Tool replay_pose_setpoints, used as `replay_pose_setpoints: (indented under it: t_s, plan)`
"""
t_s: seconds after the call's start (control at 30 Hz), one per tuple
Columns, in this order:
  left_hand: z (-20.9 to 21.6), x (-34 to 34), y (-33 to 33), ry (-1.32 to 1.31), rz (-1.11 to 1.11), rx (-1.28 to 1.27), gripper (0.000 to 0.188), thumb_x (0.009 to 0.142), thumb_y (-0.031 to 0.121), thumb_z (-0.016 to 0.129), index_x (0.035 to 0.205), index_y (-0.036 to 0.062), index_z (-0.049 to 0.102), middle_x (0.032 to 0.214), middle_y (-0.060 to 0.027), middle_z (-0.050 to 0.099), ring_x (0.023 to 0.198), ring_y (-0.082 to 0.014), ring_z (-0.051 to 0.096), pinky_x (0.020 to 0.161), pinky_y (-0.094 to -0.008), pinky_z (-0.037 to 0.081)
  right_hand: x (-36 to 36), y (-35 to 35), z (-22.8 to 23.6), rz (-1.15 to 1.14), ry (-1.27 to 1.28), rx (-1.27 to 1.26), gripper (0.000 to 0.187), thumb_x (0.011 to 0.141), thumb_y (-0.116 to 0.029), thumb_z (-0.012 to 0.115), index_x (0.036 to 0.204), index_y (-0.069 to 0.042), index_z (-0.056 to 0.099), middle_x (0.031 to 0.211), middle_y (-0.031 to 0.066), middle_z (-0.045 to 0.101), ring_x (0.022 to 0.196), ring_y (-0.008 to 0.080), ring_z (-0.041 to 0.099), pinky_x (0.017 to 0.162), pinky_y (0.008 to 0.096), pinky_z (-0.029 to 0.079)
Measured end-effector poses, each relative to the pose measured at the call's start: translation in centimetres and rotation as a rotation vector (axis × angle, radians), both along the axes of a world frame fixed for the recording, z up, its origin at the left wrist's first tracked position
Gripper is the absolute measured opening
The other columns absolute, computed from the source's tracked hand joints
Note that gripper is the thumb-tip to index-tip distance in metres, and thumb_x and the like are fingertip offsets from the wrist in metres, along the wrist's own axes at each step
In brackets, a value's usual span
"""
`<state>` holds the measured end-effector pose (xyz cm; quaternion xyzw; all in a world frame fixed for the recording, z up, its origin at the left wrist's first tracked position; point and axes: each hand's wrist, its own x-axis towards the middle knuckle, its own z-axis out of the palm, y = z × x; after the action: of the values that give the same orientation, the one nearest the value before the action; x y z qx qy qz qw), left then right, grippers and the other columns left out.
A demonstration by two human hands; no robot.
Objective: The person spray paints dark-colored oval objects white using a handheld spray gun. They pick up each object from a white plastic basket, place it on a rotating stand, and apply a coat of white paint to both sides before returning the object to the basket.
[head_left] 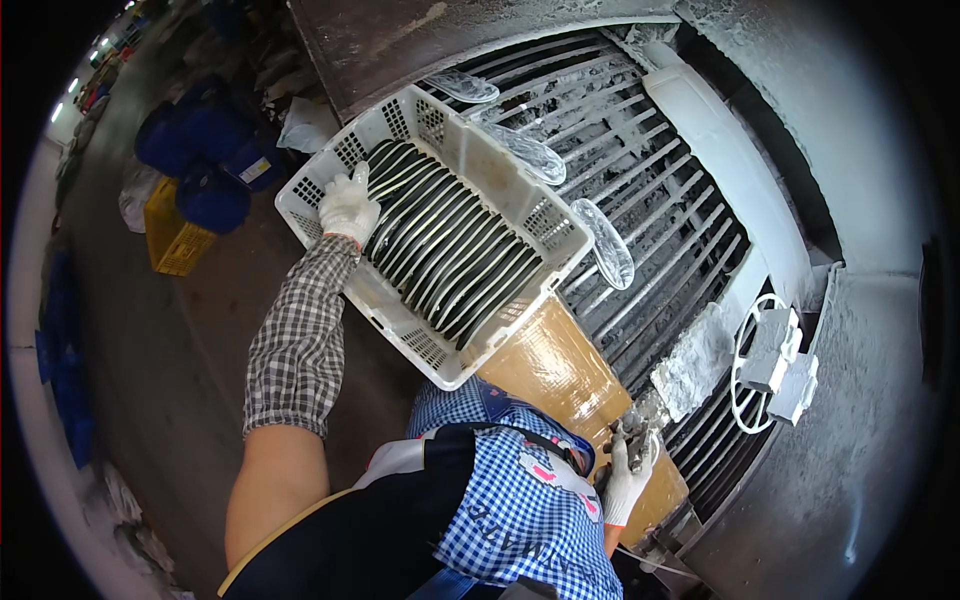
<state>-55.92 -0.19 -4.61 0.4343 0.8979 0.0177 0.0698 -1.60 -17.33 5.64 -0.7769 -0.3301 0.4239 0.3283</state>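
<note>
While the left hand (350,208) is resting just inside the white crate (495,182), its fingers are bending beside the dark pieces (450,245), though whether they are gripping any is unclear. These are standing on edge in a row, presumably to save room. Clear sole shapes (606,246) are lying along the metal bars (664,208), likely spaced against overlapping. Near the taped box (550,360), the right hand (630,474) is curling half-closed, its hold unclear.

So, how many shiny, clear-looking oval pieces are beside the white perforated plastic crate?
3, in a row beside the crate, over the grey metal bars: the upper piece, the middle piece and the lower piece. The crate may hide others.
</note>
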Motion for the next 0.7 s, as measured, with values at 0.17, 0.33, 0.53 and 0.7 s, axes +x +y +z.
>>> replay_pose_setpoints:
  t_s: [0.17,0.33,0.53,0.7]
  plan:
    - [0.9,0.5,-0.6,0.022,-0.031,0.071,0.073,0.086,0.02,0.069,0.155,0.0169,0.045,0.129,-0.0242,0.06,0.123,-0.044,0.059,0.102,-0.0545,0.053,0.1,0.0,0.0,-0.023,-0.009,0.009,0.034,0.099,-0.014,0.072,0.13,-0.007,0.06,0.085,0.0022,0.066,0.054,0.0081,0.051,0.045,0.0253,0.04]
    - [1.0,0.4,-1.0,0.03,-0.042,0.118,0.076,0.086,0.022,0.07,0.156,0.0176,0.043,0.127,-0.0237,0.06,0.123,-0.0438,0.059,0.102,-0.0548,0.053,0.4,0.2,-0.3,-0.023,-0.005,-0.004,0.033,0.099,-0.015,0.072,0.128,-0.006,0.061,0.085,0.002,0.066,0.055,0.0073,0.05,0.046,0.0251,0.039]
    - [1.5,0.5,-1.3,0.049,-0.023,0.147,0.08,0.087,0.027,0.071,0.16,0.0203,0.041,0.13,-0.0211,0.058,0.123,-0.0417,0.058,0.102,-0.054,0.054,0.8,0.8,-1.0,0.037,-0.02,0.007,0.033,0.099,-0.016,0.071,0.129,-0.005,0.062,0.084,0.0017,0.066,0.057,0.0065,0.051,0.047,0.0241,0.039]
    - [1.1,-0.1,-1.7,0.063,-0.015,0.206,0.081,0.086,0.028,0.072,0.161,0.0205,0.042,0.128,-0.0217,0.058,0.122,-0.0423,0.059,0.102,-0.0547,0.053,0.5,1.3,-0.5,0.023,-0.013,-0.007,0.034,0.1,-0.016,0.07,0.132,-0.006,0.061,0.084,0.0021,0.066,0.053,0.0075,0.05,0.044,0.0248,0.039]
